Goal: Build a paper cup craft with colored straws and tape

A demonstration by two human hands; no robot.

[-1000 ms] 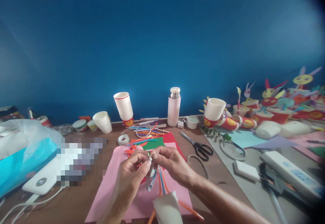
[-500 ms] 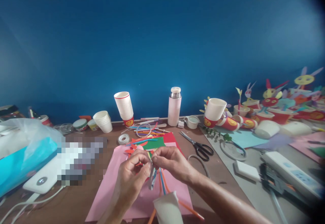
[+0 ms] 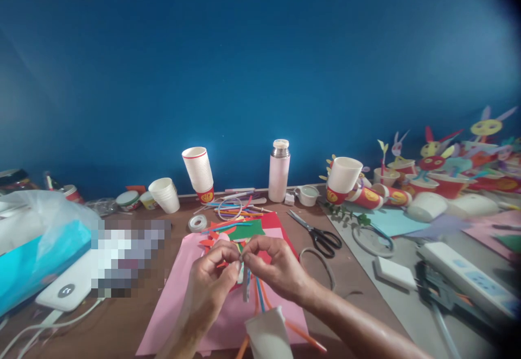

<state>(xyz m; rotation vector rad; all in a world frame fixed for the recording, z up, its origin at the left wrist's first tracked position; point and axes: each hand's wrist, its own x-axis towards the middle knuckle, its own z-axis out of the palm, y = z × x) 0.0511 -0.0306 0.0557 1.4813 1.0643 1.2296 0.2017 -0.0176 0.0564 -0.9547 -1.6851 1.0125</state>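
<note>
Greyish-white strip (image 3: 246,285), thin and narrow, hangs straight down at lower centre of the frame, top end pinched between both hands. Left hand (image 3: 207,285) and right hand (image 3: 277,264) meet fingertip to fingertip on it, thumbs and forefingers closed tight, other fingers curled. Just behind the strip, blue and orange straws (image 3: 259,294) run down into a white paper cup (image 3: 268,334) at the bottom edge, cup tilted twd the camera. All this sits over a pink sheet (image 3: 183,288) w/ red and green paper scraps (image 3: 244,230) at its far end. Right of the hands: a grey loop (image 3: 321,264) near the right wrist, black scissors (image 3: 321,235) further back. Upper left of the sheet: a tape roll (image 3: 197,223). Bare brown tabletop (image 3: 122,326) lies left of the sheet at lower left, up to a white device (image 3: 65,291) and its cable. Far edge is crowded: cup stack (image 3: 199,171), flask (image 3: 279,171), loose straws between them. Right side packed w/ craft cups and a power strip (image 3: 464,277).
</note>
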